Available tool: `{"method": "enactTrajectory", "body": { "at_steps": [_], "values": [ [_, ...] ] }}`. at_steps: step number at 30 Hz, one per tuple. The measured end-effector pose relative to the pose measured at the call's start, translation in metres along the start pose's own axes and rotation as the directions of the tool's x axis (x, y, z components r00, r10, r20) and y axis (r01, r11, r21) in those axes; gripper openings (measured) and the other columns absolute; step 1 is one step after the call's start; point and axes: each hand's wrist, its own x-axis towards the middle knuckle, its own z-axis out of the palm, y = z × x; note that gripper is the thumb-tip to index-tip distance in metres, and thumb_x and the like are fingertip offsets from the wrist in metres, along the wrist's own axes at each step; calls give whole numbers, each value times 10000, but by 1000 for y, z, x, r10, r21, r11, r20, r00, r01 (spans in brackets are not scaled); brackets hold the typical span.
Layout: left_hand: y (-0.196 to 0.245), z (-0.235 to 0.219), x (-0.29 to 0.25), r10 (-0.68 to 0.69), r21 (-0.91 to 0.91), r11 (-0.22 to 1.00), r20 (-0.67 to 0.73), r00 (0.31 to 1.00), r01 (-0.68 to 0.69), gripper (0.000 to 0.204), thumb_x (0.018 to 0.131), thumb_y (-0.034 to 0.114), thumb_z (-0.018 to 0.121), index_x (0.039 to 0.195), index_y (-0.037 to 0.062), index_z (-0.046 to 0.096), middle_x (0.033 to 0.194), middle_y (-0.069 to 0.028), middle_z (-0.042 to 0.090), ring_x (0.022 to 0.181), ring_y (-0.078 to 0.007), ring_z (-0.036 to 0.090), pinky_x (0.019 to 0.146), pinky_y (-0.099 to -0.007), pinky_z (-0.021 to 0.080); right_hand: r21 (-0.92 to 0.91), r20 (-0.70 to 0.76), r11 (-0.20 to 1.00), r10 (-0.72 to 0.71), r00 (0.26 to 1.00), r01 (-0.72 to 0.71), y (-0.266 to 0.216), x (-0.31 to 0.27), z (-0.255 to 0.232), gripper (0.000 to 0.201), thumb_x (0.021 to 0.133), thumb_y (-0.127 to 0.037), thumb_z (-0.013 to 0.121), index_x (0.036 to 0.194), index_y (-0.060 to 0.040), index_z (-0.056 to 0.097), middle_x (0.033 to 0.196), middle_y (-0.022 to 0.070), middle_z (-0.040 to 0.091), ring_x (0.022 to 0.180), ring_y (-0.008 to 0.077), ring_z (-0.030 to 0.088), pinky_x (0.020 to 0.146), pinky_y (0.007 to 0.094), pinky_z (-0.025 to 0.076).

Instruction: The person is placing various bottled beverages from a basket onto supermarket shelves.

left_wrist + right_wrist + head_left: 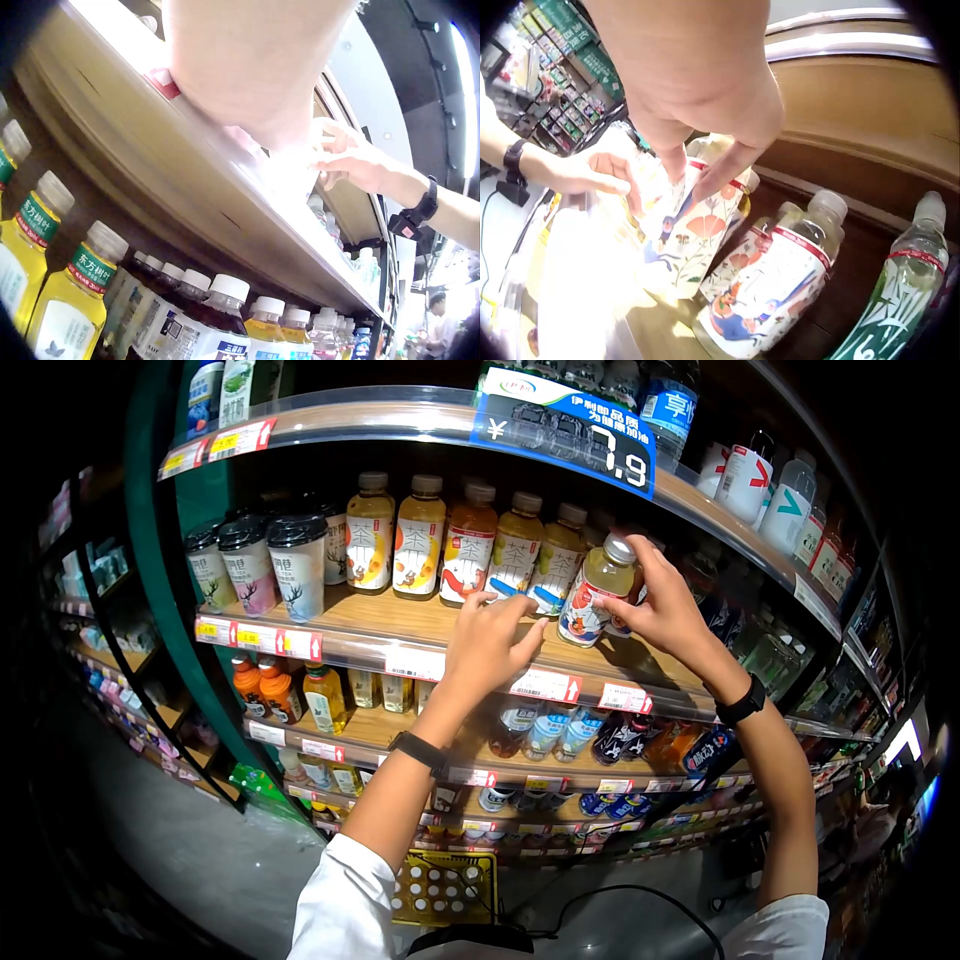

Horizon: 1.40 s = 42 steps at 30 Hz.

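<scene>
On the middle shelf my right hand [662, 605] pinches a tea bottle [588, 608], with a white floral label and a pale cap, between fingers and thumb. In the right wrist view that bottle [701, 232] tilts slightly, other bottles with matching labels beside it. My left hand [487, 647] hovers over the shelf's front edge to its left, fingers spread loosely and nothing in them. Just behind those fingertips stand bottles with blue-marked labels [508, 565]. The left wrist view mostly shows the forearm, its hand washed out by glare.
Several more tea bottles [418, 540] and black-lidded cups [297, 570] line the shelf to the left. Above juts a shelf with a price sign [565, 435]. Lower shelves hold more drinks. On the floor below sits a yellow crate [487, 865] of white-capped items; a black cable [640, 890] runs nearby.
</scene>
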Motion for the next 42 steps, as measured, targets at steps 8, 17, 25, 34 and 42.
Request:
{"method": "enactTrajectory", "body": {
  "at_steps": [8,17,25,34,42],
  "values": [
    [4,-2,0,-47,16,999,36,998,47,158,924,215,727,868,68,712,791,-88,745,741,-291,668,838,-371,490,-231,122,952,233,965,-201,41,14,-3,642,833,-336,873,1244,81,608,1028,278,686,981,422,688,860,449,549],
    [4,0,-2,-40,-28,999,20,999,41,196,922,193,710,784,57,683,697,-74,716,641,-296,633,751,-389,479,-477,192,840,387,902,-259,42,37,2,459,842,-309,825,1083,55,686,1131,272,709,1114,405,681,944,454,552],
    [4,3,0,-52,63,997,77,996,47,218,922,208,672,763,58,674,677,-101,692,601,-316,611,727,-400,481,-543,95,824,249,964,-160,43,19,-3,569,860,-478,801,1076,38,693,1086,275,715,1072,419,689,934,472,563],
    [7,1,0,-39,57,998,85,996,35,268,932,244,688,741,55,670,692,-124,697,623,-338,636,680,-422,498,-481,53,827,359,932,-291,72,-5,0,971,855,-559,764,1519,56,411,1165,321,690,1027,475,686,916,485,571],
    [6,1,0,6,67,998,50,999,-10,281,921,212,702,701,43,654,669,-104,688,589,-319,621,656,-409,485,-475,-155,870,65,986,-132,62,-41,5,858,877,-405,794,1491,1,354,1228,285,617,771,456,698,638,484,578]
  ]
}}
